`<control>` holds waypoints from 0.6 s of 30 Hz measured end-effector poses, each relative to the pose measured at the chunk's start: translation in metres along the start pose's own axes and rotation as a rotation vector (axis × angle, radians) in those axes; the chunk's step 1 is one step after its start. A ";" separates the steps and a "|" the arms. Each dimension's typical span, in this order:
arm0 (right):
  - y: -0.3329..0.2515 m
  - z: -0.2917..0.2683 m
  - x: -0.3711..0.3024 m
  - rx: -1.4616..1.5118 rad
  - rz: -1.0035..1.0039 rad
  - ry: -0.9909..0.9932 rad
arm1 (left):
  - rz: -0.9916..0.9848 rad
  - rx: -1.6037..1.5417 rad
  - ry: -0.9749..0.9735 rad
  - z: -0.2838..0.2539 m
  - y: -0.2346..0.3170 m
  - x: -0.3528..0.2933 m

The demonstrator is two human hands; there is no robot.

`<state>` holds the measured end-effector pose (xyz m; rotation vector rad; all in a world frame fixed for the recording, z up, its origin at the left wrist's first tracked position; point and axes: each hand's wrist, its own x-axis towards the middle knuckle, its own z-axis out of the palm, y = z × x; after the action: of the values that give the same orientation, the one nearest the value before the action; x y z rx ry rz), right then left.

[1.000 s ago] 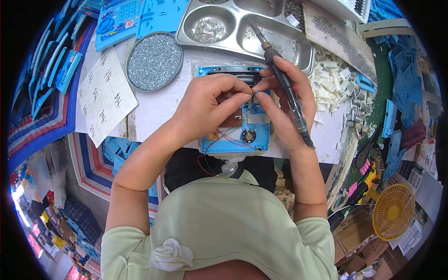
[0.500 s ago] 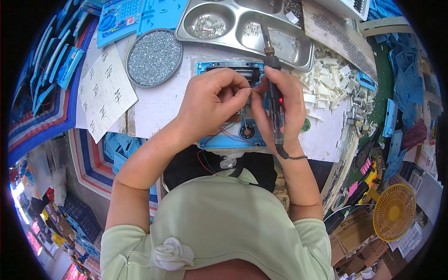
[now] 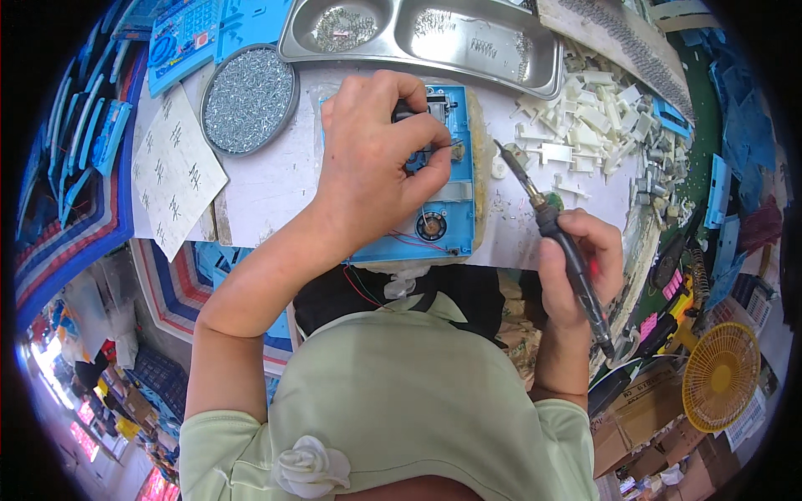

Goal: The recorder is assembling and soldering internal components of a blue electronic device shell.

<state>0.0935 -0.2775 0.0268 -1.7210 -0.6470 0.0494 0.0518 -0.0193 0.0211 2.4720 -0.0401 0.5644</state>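
Note:
A soldering iron (image 3: 571, 255) with a black handle is gripped in my right hand (image 3: 589, 259). Its bare metal tip points up and left, just right of a blue plastic housing (image 3: 462, 238) and apart from it. Over the upper left of this housing is my left hand (image 3: 376, 154), thumb and forefinger pinched together. Something thin and dark pokes out at those fingertips; what it is, I cannot make out. Inside the housing show a round black speaker (image 3: 431, 225), red wires (image 3: 409, 240) and a pale flat strip (image 3: 451, 192). My left hand covers the rest.
A round dish of small metal screws (image 3: 249, 100) stands left of the housing, beside a sheet of paper with handwritten characters (image 3: 177, 175). Behind is a compartmented steel tray (image 3: 401, 52). White plastic pieces (image 3: 597, 121) are heaped to the right; a yellow fan (image 3: 720, 377) stands further right.
My hands have come apart. The right one moved right and down with the soldering iron, whose tip now points up-left. My left hand shifted slightly left and up, still pinching.

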 end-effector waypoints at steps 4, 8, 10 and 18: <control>0.005 0.006 0.004 0.030 -0.023 -0.051 | 0.019 0.024 0.002 0.001 0.000 0.002; 0.008 0.011 0.008 0.002 -0.099 -0.074 | 0.010 0.044 -0.012 0.000 0.001 0.002; 0.010 0.013 0.009 0.027 -0.113 -0.070 | 0.003 0.046 -0.018 0.000 0.001 0.002; 0.010 0.014 0.009 0.043 -0.077 -0.099 | 0.003 0.053 -0.023 0.000 0.001 0.002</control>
<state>0.0999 -0.2616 0.0169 -1.6591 -0.7799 0.0947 0.0536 -0.0200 0.0219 2.5309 -0.0388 0.5449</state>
